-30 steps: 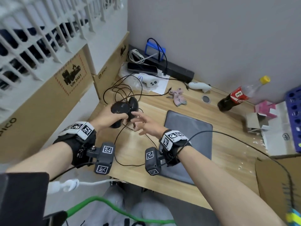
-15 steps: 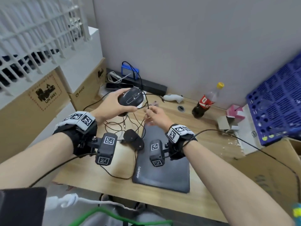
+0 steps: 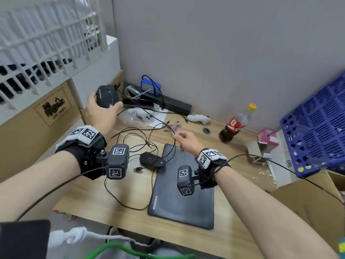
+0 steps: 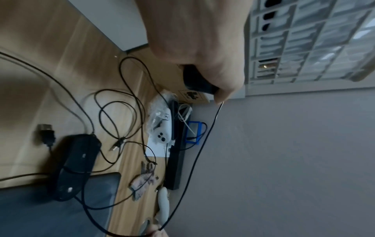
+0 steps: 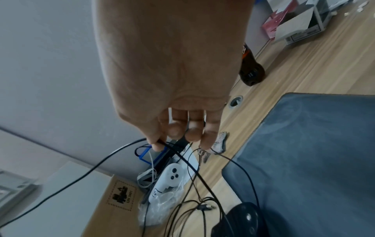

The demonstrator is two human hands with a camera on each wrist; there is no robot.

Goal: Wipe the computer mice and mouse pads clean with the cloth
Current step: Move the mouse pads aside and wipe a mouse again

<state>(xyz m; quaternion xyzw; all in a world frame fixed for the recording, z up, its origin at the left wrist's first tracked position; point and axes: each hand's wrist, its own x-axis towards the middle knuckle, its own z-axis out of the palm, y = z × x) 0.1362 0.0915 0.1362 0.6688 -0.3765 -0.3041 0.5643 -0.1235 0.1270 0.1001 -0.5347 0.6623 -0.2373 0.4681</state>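
Left hand [image 3: 101, 114]: raised over the far left of the light wood desk [image 3: 97, 199], fingers and thumb wrapped round a rounded black wired mouse [image 3: 106, 96]. Judged purpose of the lift: to draw this mouse and its lead free of the tangle below.

Right hand [image 3: 183, 142]: held above the far edge of the mouse pad, thumb and forefinger nipping the thin black cable [image 5: 183, 158] that runs up to the lifted mouse; remaining fingers [image 5: 175, 129] loosely curled. Pinching the lead probably guides it clear of the other wires as the mouse comes away.

Second mouse, flat black, wired [image 3: 152, 160]: lying on the desk, overlapping the left far corner of the pad, its USB plug [image 3: 138, 169] loose just beside it.

Mouse pad, dark grey rectangular, white lettering at the near left corner [image 3: 186, 208]: flat on the desk, a cable loop trailing across its far end.

Cloth, small crumpled pinkish-grey rag [image 4: 143, 182]: on the desk beyond the pad, near the right fingertips, in neither hand. Judgement: wiping not yet begun; untangling comes first.

Other cables, black, looped [image 3: 134, 139]: strewn between the two mice; risk of snagging and dragging the second mouse.

White game controller in clear plastic bag [image 3: 143, 115]: far left, near the wall.

Cola bottle, yellow cap, nearly empty [image 3: 236, 124]: upright, well apart to the right.
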